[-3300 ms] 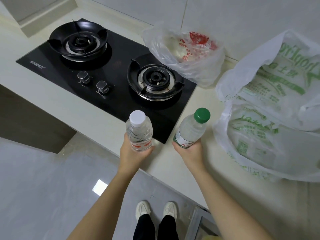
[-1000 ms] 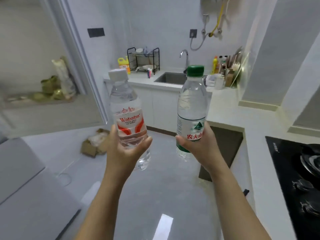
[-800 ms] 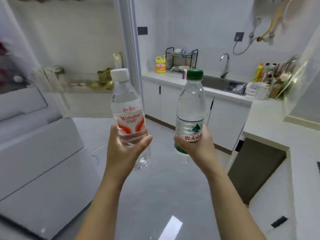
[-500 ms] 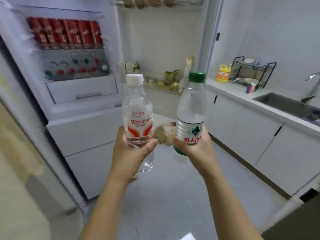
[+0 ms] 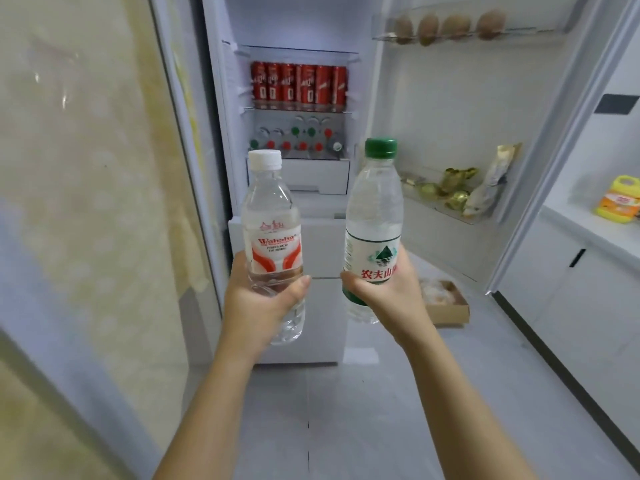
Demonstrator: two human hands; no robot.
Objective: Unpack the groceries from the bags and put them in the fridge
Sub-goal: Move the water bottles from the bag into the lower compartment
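My left hand [image 5: 258,301] grips a clear water bottle with a white cap and red label [image 5: 272,216], held upright. My right hand [image 5: 389,294] grips a second water bottle with a green cap and green-white label [image 5: 375,209], also upright. Both are held out in front of the open fridge [image 5: 298,181]. Inside it, a row of red cans [image 5: 299,83] fills one shelf, and several bottles lying with their caps outward [image 5: 298,140] fill the shelf below. The grocery bags are out of view.
The open fridge door [image 5: 460,109] stands at the right, with brown round items in its top rack [image 5: 450,26] and gold-wrapped packets in a lower rack [image 5: 457,190]. A cardboard box [image 5: 445,303] lies on the floor. A yellow detergent jug [image 5: 620,199] sits on the right counter. A glossy panel fills the left.
My view has swung left from the stove and counter, past the sink, to face the open fridge straight on. Both hands still hold their bottles in the same grip.
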